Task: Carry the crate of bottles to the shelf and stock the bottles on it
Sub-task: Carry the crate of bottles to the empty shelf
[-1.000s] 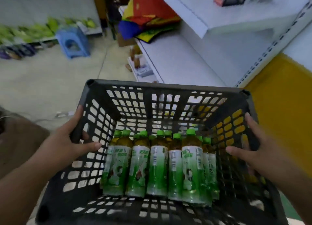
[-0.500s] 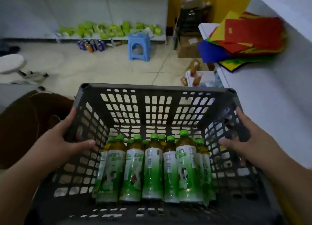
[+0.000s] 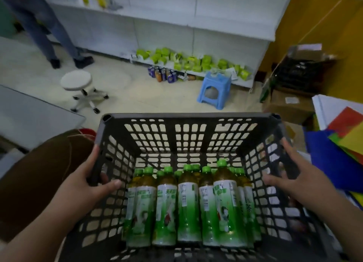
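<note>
A second person, seen only from the legs down, stands at the far left beside a white swivel stool on the pale floor. Nearer, the carrier's left hand clamps the left wall of a dark latticed crate, fingers hooked over the rim and thumb pressed inside against the mesh, a grip that appears chosen to bear weight rather than steer. The crate hangs in the air between both arms, its far rim level, which likely keeps the load from sliding.

Inside, the green-capped bottles stand upright and packed shoulder to shoulder against the near wall, close to the carrier's body, where the load would be easiest to hold. None has been taken out; stocking has not begun.

Beyond the crate, a low white shelf runs along the back wall with green packets strewn along its base and a cluster of cans on the floor. A blue plastic stool sits just in front of it, a possible obstacle on the way.

The right hand grasps the crate's right wall in mirror fashion, fingers spread along the rim and thumb inside. At the far right lies a stack of coloured paper sheets, near the crate's corner, with an open cardboard box behind.
</note>
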Tool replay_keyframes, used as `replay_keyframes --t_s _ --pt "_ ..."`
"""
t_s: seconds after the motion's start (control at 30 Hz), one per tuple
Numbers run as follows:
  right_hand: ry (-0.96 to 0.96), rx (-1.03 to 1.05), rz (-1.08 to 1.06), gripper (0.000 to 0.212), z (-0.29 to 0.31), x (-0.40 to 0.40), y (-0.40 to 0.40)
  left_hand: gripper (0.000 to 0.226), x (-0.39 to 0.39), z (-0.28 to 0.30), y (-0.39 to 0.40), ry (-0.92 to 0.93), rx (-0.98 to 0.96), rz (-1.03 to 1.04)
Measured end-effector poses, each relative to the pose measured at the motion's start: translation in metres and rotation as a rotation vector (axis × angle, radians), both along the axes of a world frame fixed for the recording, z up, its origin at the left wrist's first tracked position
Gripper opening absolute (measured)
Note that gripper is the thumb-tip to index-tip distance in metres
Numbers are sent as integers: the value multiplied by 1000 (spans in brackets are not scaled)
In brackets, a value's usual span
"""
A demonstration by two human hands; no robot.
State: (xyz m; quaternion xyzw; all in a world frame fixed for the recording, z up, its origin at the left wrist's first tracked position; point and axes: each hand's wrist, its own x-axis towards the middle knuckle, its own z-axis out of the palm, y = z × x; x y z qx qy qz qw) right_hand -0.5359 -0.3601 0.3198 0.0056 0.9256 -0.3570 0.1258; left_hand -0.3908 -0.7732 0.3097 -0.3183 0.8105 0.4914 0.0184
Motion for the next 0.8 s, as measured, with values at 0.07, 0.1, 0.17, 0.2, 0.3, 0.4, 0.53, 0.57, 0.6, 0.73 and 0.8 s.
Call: replay_keyframes --t_s 0.07,0.1,0.17,0.2,0.3,0.4,0.53,0.57,0.6,0.73,0.8 --pt "18 18 34 112 5 -56 -18 110 -45 -2 -13 5 -15 14" --pt "19 19 43 112 4 -84 -27 111 -69 -4 -21 14 -16 15" --pt "28 12 66 112 4 -139 -48 112 -115 -9 -39 43 -2 25" --pt "21 5 70 113 4 -165 -59 113 -138 -11 -49 45 1 30" --pt "-2 2 70 115 -3 -241 -87 115 -212 -19 -82 32 -16 12" --pt "-31 -98 33 116 -2 -312 -115 111 -284 -15 -110 40 -9 57" --pt "-40 -88 56 112 2 -410 -161 107 -373 -11 -151 36 -50 82" --pt "-37 -88 68 111 2 -437 -173 107 -394 -11 -161 33 -64 95" --pt "-28 -77 89 110 1 -464 -187 107 -414 -13 -172 23 -80 98" --pt "-1 -84 161 111 -13 -582 -246 101 -496 -20 -211 40 -103 186" --pt "-36 -79 228 112 -21 -653 -282 101 -537 -29 -232 32 -117 270"
